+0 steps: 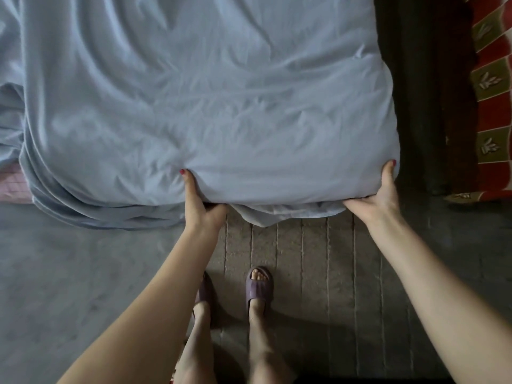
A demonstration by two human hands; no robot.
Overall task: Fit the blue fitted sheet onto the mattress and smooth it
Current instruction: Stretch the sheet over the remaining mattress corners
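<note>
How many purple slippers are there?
2. The right slipper is on the striped rug below the blue sheet; the left slipper is partly hidden behind the left forearm.

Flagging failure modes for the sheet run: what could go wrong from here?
1. Both hands, left and right, grip the mattress edge through the sheet; it may slip as they tuck.
2. At left the sheet hangs bunched toward the floor, and pink bedding shows; that side may stay unfitted.
3. Deep wrinkles may stay.
</note>
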